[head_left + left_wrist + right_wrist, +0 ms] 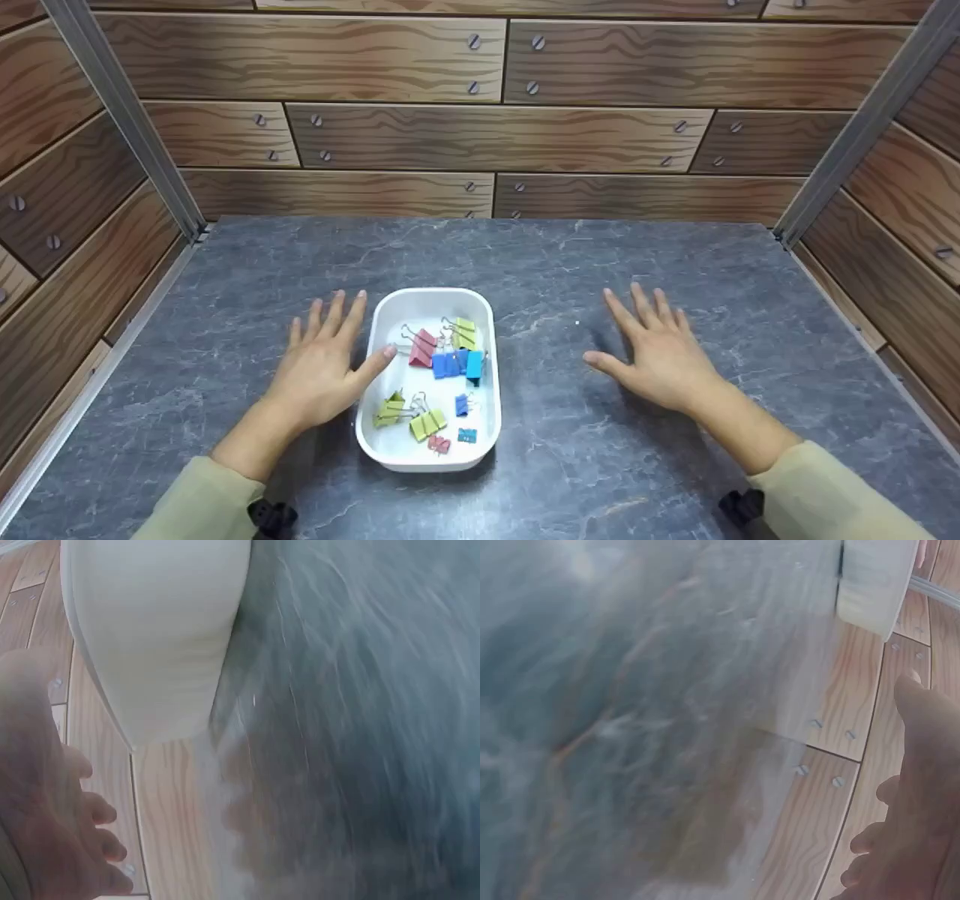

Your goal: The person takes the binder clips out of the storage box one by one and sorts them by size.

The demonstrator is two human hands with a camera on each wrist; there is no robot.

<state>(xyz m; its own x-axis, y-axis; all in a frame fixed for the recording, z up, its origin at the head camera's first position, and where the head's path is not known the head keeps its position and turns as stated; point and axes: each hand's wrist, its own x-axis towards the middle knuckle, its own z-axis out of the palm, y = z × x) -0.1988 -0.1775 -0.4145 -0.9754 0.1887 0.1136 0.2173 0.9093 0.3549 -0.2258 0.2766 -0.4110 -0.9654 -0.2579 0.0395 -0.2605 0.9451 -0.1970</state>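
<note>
A white oval-cornered plastic tray [427, 456] stands on the tabletop, with binder clips of several colours and sizes inside. In its upper half lie a red clip [422, 348], a yellow clip [464, 333], blue clips [448, 364] and a teal clip [474, 367]. Lower down are yellow clips [427, 424], a small blue clip [461, 405], a small teal clip [467, 435] and small red clips [439, 445]. My left hand [319, 375] spreads flat beside the tray, its thumb overlapping the left rim in the head view. Well to the right, my right hand [660, 356] spreads with nothing held.
The grey marbled table [555, 465] extends around the tray. Wood-patterned panels [495, 135] wall the back and both sides, and metal posts [135, 120] stand at the rear corners. Dark straps with small devices [271, 517] sit at the wrists.
</note>
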